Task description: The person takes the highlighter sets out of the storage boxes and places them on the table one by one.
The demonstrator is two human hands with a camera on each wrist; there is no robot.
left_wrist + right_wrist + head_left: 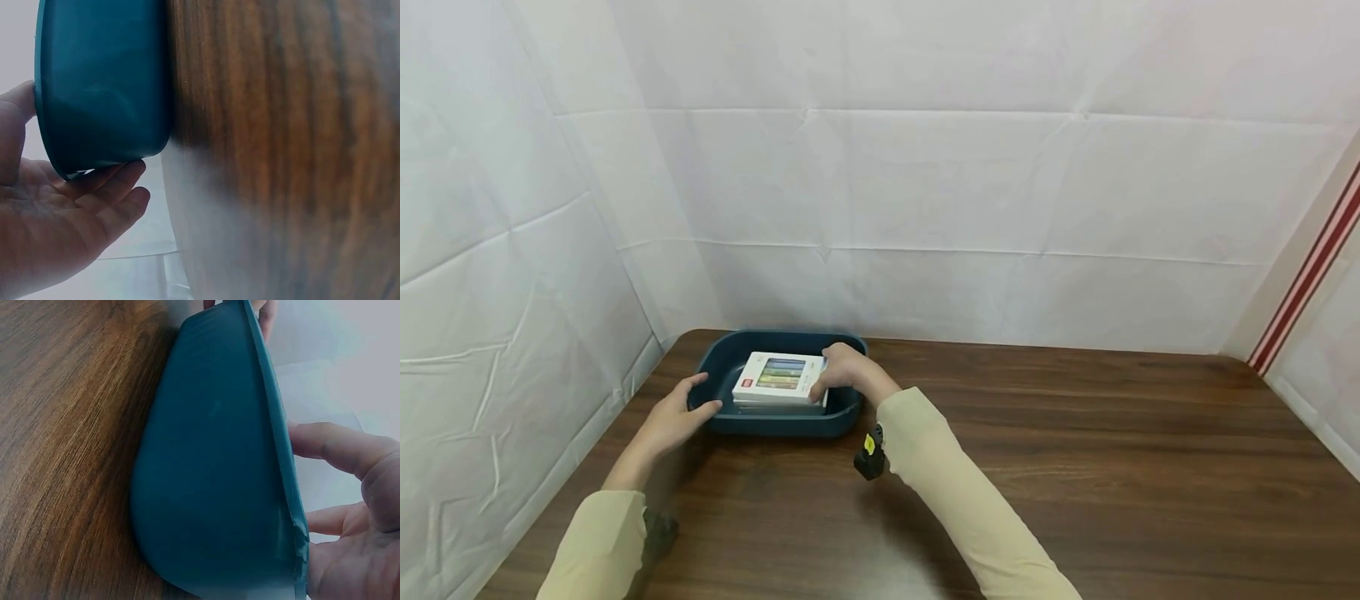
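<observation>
A dark teal tray (775, 423) sits at the table's far left and holds a white box (778, 377) with coloured stripes on its lid. My left hand (679, 415) cups the tray's near left corner. In the left wrist view the left hand (75, 212) has straight fingers (119, 181) against the tray's outer wall (103, 81), with the thumb by the rim. My right hand (844, 372) reaches over the tray's right end and its fingers lie on the box's right edge. In the right wrist view the fingers (325, 442) stretch out past the tray's rim (272, 406); the thumb is hidden.
The brown wooden table (1075, 450) stretches to the right of the tray. White sheeted walls (925, 208) close in the back and left side, close behind the tray. A red-striped edge (1307, 275) stands at the far right.
</observation>
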